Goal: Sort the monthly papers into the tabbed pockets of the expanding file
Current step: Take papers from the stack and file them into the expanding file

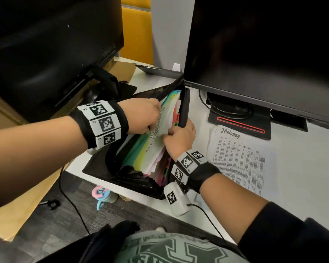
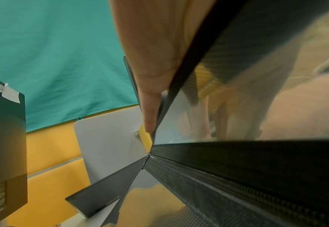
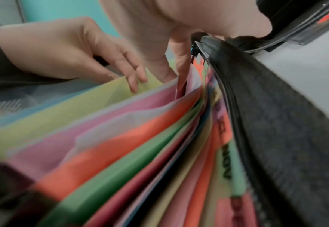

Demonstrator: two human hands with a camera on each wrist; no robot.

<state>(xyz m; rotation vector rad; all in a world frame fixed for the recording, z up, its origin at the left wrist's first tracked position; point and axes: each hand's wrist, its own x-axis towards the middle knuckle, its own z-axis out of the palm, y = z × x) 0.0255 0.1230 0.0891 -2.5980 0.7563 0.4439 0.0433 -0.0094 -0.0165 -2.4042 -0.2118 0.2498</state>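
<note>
White and pale, our counter (image 1: 302, 149) carries two dark monitors, one at the far right (image 1: 264, 44) and one at the left (image 1: 46, 44), with yellow partition panels (image 1: 136, 31) behind them. Between the monitors we see the black expanding file (image 1: 185, 103) lying open near the counter's front edge, its coloured pockets fanned out: green, yellow, pink, orange. Small tabs (image 3: 225, 161) run along the file's right side; one of them reads NOV in the right wrist view, the others are too blurred for us to read.

Our left hand (image 1: 142, 114) reaches into the file from the left, its fingers (image 3: 134, 76) resting against a yellow-green divider and spreading the pockets apart; whether they curl round anything we cannot tell. Our right hand (image 1: 180, 137) sits at the file's right side, thumb and fingers pinching the near edge of a printed sheet (image 1: 160, 128), which stands partly down in a pocket among the pink dividers. Which month's pocket that is, we cannot tell.

Just to the right of the file, flat on the counter, lies another printed paper headed JANUARY (image 1: 239, 164) in handwriting, touched by neither hand. Both wrists wear black bands with square printed markers
</note>
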